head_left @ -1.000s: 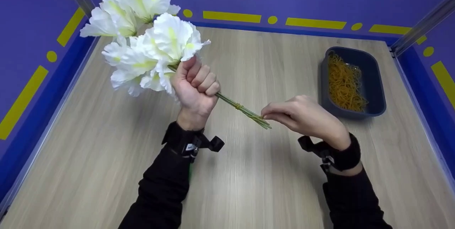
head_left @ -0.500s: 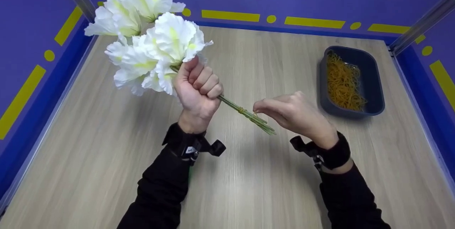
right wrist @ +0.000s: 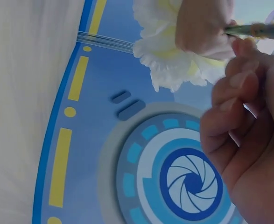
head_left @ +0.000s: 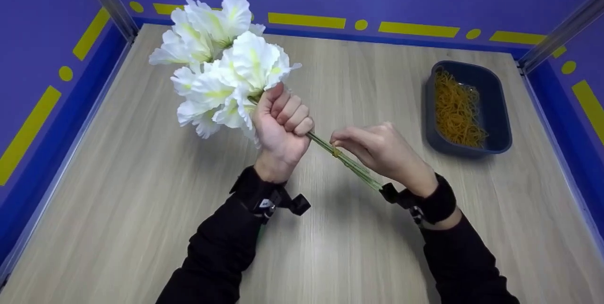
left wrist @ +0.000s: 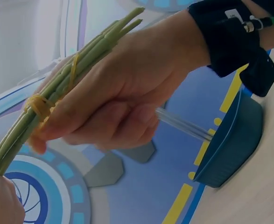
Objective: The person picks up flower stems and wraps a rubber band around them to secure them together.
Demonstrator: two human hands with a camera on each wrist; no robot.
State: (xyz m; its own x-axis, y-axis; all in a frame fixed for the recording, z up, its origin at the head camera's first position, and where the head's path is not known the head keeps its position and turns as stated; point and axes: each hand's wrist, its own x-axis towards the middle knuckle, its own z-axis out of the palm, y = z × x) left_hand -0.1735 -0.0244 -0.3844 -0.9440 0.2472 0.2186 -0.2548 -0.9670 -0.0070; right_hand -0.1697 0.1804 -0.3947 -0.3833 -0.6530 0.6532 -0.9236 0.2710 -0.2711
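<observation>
My left hand (head_left: 282, 127) grips a bunch of white artificial flowers (head_left: 226, 68) by the green stems (head_left: 351, 167), just under the blooms, and holds it above the table. A yellow rubber band (head_left: 336, 152) is wound round the stems. My right hand (head_left: 373, 150) pinches the stems at that band; in the left wrist view its fingers (left wrist: 113, 112) curl round the stems (left wrist: 57, 93) beside the rubber band (left wrist: 38, 106). In the right wrist view the blooms (right wrist: 169, 56) and left hand (right wrist: 204, 25) show at the top.
A dark blue tray (head_left: 493, 105) filled with yellow rubber bands (head_left: 455, 110) stands at the right on the wooden table (head_left: 118, 176). Purple walls with yellow markings enclose the table on three sides.
Both hands brought the bunch to the right and a little lower. My right hand slid from the stem tips up to the rubber band, closer to the left hand.
</observation>
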